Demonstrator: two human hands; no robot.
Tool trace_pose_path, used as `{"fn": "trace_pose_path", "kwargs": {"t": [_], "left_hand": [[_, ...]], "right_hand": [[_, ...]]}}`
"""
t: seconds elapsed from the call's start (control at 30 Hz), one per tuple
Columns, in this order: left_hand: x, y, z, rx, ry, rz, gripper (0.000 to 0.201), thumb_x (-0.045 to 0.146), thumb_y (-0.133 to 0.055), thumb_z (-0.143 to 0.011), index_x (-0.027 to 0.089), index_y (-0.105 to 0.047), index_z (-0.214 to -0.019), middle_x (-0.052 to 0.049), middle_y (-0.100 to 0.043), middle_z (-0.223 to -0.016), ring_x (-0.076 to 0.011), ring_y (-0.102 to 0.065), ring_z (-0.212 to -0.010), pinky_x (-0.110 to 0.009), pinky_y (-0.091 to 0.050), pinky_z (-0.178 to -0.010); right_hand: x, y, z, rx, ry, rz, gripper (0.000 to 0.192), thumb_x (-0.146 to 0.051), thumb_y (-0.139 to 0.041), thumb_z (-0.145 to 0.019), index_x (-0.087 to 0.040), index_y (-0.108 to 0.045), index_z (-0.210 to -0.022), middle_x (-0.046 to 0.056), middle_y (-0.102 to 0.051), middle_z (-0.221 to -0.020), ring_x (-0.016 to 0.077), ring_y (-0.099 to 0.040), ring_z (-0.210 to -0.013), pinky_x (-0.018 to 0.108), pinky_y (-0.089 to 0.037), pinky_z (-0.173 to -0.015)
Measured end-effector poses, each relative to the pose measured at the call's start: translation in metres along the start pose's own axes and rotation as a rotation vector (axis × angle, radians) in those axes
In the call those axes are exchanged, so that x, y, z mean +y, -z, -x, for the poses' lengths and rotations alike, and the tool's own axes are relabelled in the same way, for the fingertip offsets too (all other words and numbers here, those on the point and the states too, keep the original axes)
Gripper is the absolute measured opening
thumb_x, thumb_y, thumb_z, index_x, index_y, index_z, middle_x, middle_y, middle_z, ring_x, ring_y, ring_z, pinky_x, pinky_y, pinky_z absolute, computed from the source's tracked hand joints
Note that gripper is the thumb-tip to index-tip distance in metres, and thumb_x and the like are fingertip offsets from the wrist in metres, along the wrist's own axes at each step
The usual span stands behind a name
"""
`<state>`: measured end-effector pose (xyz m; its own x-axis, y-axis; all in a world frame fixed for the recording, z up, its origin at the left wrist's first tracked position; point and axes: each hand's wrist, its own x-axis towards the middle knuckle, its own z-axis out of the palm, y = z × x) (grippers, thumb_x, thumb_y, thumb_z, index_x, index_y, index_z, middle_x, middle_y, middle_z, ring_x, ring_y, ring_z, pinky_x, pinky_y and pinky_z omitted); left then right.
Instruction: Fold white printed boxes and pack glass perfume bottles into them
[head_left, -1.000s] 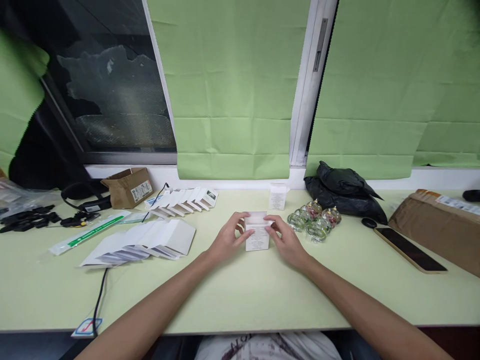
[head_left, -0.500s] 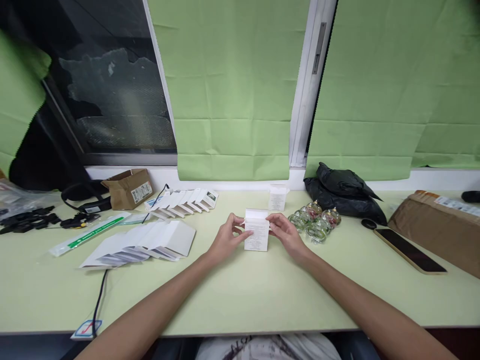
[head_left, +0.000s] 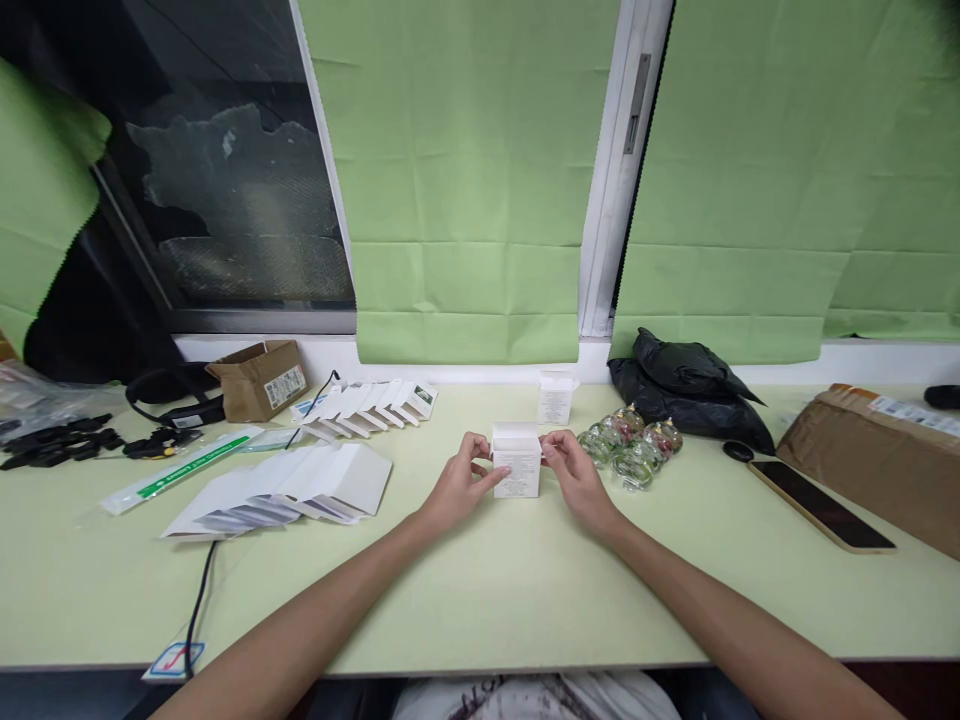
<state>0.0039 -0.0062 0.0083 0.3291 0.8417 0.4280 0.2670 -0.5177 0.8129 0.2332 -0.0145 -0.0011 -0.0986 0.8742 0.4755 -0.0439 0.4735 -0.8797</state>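
A small white carton [head_left: 517, 476] with fine print on its front stands upright on the table between my hands. My left hand [head_left: 459, 485] grips its left side, with the thumb across the front face and the fingers behind the edge. At the upper right edge, my right hand [head_left: 579, 482] pinches the carton with thumb and forefinger, apparently on a side flap. The carton's top lid is raised. Behind it stands a similar white carton [head_left: 555, 400]. Just right of my right hand lie several clear-wrapped green and red bundles [head_left: 634, 450].
To the left lie flattened white cartons [head_left: 341, 480], with another row [head_left: 367, 408] behind. An open brown box [head_left: 262, 385] stands at the back left. Black plastic bags [head_left: 690, 395], a phone [head_left: 821, 507] and a brown parcel [head_left: 877, 460] are on the right.
The carton has shifted slightly right and now shows more of its top edge. Both hands have stayed on its sides, the right hand lowering slightly along the edge.
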Motion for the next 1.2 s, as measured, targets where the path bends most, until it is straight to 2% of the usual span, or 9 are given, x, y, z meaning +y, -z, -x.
{"fn": "trace_pose_path", "kwargs": {"t": [0.1, 0.2, 0.5, 0.63, 0.9, 0.97, 1.07, 1.13, 1.2], "left_hand": [[0.0, 0.0, 0.001, -0.068, -0.024, -0.028, 0.03, 0.041, -0.066, -0.095, 0.025, -0.044, -0.107, -0.002, -0.062, -0.109, -0.0181, -0.065, -0.098, -0.032, -0.056, -0.08], [-0.004, 0.001, 0.0, -0.076, -0.029, -0.043, 0.03, 0.04, -0.066, -0.094, 0.024, -0.046, -0.109, -0.002, -0.061, -0.108, -0.0168, -0.064, -0.093, -0.032, -0.056, -0.079], [-0.034, 0.016, -0.024, 0.148, 0.033, -0.106, 0.034, 0.039, -0.069, -0.091, 0.024, -0.042, -0.105, -0.001, -0.062, -0.11, -0.0145, -0.067, -0.088, -0.029, -0.055, -0.074], [-0.045, 0.02, -0.034, 0.205, 0.021, -0.098, 0.034, 0.034, -0.069, -0.09, 0.024, -0.04, -0.104, -0.005, -0.063, -0.117, -0.0192, -0.068, -0.104, -0.032, -0.056, -0.079], [-0.054, 0.018, -0.033, 0.164, 0.022, -0.018, 0.041, 0.036, -0.071, -0.088, 0.025, -0.035, -0.104, -0.009, -0.061, -0.125, -0.0224, -0.066, -0.114, -0.035, -0.057, -0.083], [-0.05, 0.022, -0.032, 0.175, 0.05, -0.097, 0.052, 0.039, -0.077, -0.082, 0.025, -0.035, -0.108, -0.012, -0.056, -0.132, -0.0252, -0.062, -0.119, -0.035, -0.056, -0.083], [-0.036, 0.042, -0.028, 0.152, 0.084, -0.4, 0.07, 0.044, -0.084, -0.073, 0.024, -0.039, -0.122, -0.014, -0.051, -0.134, -0.0313, -0.057, -0.125, -0.042, -0.053, -0.093], [-0.025, 0.061, -0.024, 0.076, 0.055, -0.667, 0.062, 0.048, -0.079, -0.079, 0.022, -0.045, -0.124, -0.017, -0.054, -0.133, -0.036, -0.054, -0.128, -0.05, -0.047, -0.102], [-0.017, 0.079, -0.018, 0.125, 0.115, -0.959, 0.043, 0.045, -0.067, -0.09, 0.019, -0.053, -0.122, -0.02, -0.059, -0.13, -0.0427, -0.05, -0.13, -0.061, -0.037, -0.108]], "right_hand": [[0.0, 0.0, 0.001, -0.013, -0.03, 0.049, 0.038, -0.052, -0.073, -0.089, -0.027, -0.051, -0.108, 0.006, -0.064, -0.116, 0.0235, -0.066, -0.107, 0.04, -0.057, -0.095], [0.0, 0.001, 0.001, -0.006, -0.046, 0.086, 0.04, -0.052, -0.073, -0.088, -0.027, -0.049, -0.107, 0.006, -0.064, -0.114, 0.0228, -0.067, -0.103, 0.04, -0.058, -0.091], [0.007, 0.004, -0.001, -0.048, -0.024, 0.346, 0.023, -0.045, -0.061, -0.097, -0.023, -0.062, -0.104, 0.006, -0.066, -0.114, 0.0216, -0.065, -0.103, 0.04, -0.055, -0.094], [0.013, 0.006, -0.001, -0.117, -0.012, 0.488, 0.017, -0.038, -0.059, -0.097, -0.023, -0.066, -0.099, 0.005, -0.067, -0.107, 0.0218, -0.063, -0.1, 0.038, -0.053, -0.088], [0.007, 0.006, 0.001, -0.178, -0.021, 0.58, 0.011, -0.031, -0.057, -0.095, -0.023, -0.064, -0.095, 0.004, -0.066, -0.101, 0.0212, -0.061, -0.095, 0.035, -0.048, -0.083], [0.007, 0.007, 0.002, -0.168, -0.045, 0.584, 0.009, -0.03, -0.056, -0.095, -0.023, -0.063, -0.096, 0.002, -0.066, -0.095, 0.02, -0.06, -0.087, 0.033, -0.047, -0.077], [0.01, 0.009, 0.003, -0.17, -0.086, 0.593, 0.01, -0.029, -0.053, -0.095, -0.024, -0.061, -0.098, -0.001, -0.062, -0.081, 0.0184, -0.056, -0.073, 0.031, -0.042, -0.068], [0.011, 0.01, 0.003, -0.189, -0.095, 0.595, 0.011, -0.029, -0.051, -0.095, -0.024, -0.06, -0.097, -0.003, -0.06, -0.076, 0.0181, -0.055, -0.07, 0.03, -0.04, -0.066], [0.012, 0.009, 0.003, -0.212, -0.09, 0.589, 0.011, -0.028, -0.049, -0.096, -0.024, -0.06, -0.096, -0.003, -0.061, -0.077, 0.0182, -0.056, -0.072, 0.03, -0.04, -0.067]]}}
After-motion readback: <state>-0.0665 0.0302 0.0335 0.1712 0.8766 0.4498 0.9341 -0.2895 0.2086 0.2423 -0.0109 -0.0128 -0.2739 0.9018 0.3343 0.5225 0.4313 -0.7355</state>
